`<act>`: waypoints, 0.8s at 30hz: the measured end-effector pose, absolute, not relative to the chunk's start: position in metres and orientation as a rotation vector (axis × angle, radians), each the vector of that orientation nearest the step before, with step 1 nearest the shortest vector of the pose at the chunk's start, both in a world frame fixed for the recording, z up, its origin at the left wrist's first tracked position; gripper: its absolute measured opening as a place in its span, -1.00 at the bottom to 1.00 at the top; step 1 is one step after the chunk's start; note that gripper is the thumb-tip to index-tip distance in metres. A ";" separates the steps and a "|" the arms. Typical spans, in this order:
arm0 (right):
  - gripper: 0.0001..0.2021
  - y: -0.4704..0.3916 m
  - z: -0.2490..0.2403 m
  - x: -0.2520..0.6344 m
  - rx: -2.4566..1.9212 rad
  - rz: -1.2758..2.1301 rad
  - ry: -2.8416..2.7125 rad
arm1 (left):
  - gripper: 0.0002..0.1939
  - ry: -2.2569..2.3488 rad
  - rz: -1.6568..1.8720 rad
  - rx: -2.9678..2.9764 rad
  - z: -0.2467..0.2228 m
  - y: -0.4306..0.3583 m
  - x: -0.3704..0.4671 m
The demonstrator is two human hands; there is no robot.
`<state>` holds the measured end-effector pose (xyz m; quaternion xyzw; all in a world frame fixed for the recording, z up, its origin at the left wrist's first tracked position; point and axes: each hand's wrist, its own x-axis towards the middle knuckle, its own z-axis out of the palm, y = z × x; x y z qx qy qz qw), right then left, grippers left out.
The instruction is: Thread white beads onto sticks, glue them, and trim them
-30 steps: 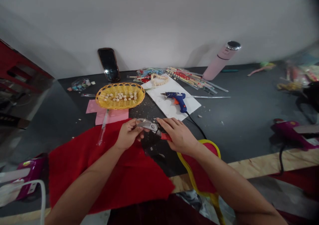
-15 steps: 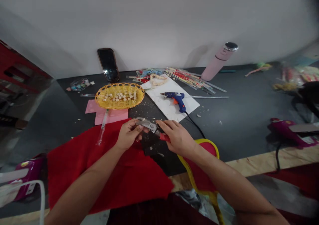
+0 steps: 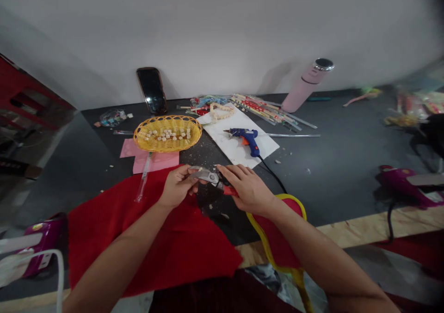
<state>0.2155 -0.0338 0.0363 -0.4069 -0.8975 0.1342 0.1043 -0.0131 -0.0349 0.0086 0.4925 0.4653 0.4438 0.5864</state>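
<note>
My right hand (image 3: 250, 188) is wrapped around the red handles of a pair of pruning shears (image 3: 209, 176), whose metal blades point left. Close to the blade tips, my left hand (image 3: 176, 186) is closed, thumb and fingers pinched together. A bit of something pale shows at those fingertips, too small to name. Both hands are just above the edge of a red cloth (image 3: 166, 243). Beyond them stands a yellow woven basket (image 3: 137, 137) with several small pale pieces in it. A blue hot glue gun (image 3: 250, 142) lies on a white board (image 3: 222, 139).
A phone (image 3: 151, 91) and a pink flask (image 3: 305, 88) stand by the wall. Patterned sticks (image 3: 258, 109) and a pale beaded ring (image 3: 222, 113) lie at the back. Small crumbs dot the dark table. Purple devices (image 3: 45, 243) sit at the sides; a yellow-edged red piece (image 3: 282, 239) lies under my right arm.
Hands and shears stay almost in the same place, with only a slight shift of the fingers. The whole view has moved a little.
</note>
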 end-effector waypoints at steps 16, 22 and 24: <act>-0.30 -0.042 0.032 0.210 -1.239 0.432 -2.575 | -0.80 1.102 1.097 1.146 0.005 -0.036 -0.009; -0.28 -0.040 0.031 0.210 -1.279 0.396 -2.588 | -0.83 1.199 1.131 1.162 0.003 -0.036 -0.010; -0.25 -0.039 0.032 0.210 -1.282 0.369 -2.608 | -0.85 1.219 1.101 1.170 0.004 -0.036 -0.011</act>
